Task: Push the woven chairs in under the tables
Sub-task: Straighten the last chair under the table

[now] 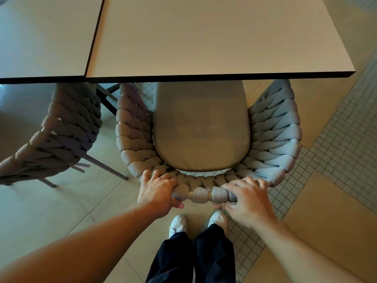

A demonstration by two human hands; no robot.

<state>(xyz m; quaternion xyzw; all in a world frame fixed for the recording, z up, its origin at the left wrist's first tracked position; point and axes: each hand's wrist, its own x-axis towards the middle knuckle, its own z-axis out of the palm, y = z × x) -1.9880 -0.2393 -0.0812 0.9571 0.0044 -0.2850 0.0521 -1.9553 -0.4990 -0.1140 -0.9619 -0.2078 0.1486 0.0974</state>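
Note:
A grey woven chair (275,131) with a smooth beige seat cushion (201,129) stands right in front of me. Its front part lies under the edge of a pale square table (214,41). My left hand (158,190) grips the top of the chair's backrest on the left, thumb underneath, a ring on one finger. My right hand (247,198) grips the same rim on the right, fingers curled over it. A second woven chair (61,135) stands to the left, partly under a neighbouring table (44,37).
The two tables stand side by side with dark edges. The floor has large beige tiles and a band of small mosaic tiles (346,139) on the right. My white shoes (178,224) and dark trousers (193,258) show directly behind the chair.

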